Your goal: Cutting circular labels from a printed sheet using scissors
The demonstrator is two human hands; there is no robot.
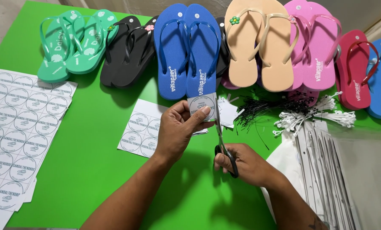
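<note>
A green table (92, 162) is seen, lined along its far edge with pairs of flip-flops (186, 47) in teal, black, blue, beige, pink and red, while sheets of round white labels (15, 127) are spread at its left edge and a smaller sheet (139, 127) lies near the middle. A small label piece (202, 106) is pinched in the left hand (177, 127) above the table's centre. Black-handled scissors (224, 149) are gripped by the right hand (245, 164), their blades set at the piece's right edge.
</note>
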